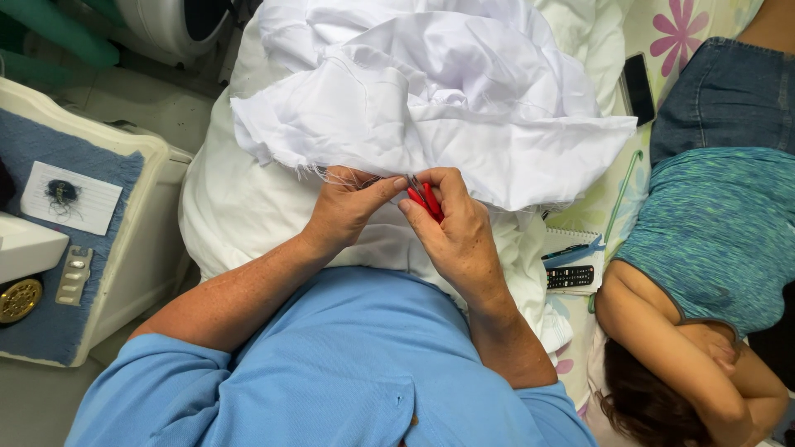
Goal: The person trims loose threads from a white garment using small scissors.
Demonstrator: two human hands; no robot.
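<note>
A heap of white fabric (pixel 431 91) is lying across the person's lap. The left hand (pixel 344 209) is pinching its frayed edge, while the right hand (pixel 451 228) is gripping small red-handled snips (pixel 426 201) against that edge.

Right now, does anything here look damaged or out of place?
Yes: the crumpled white fabric has a frayed raw edge with loose threads hanging at the left hand; the right hand holds small red-handled snips there.
</note>
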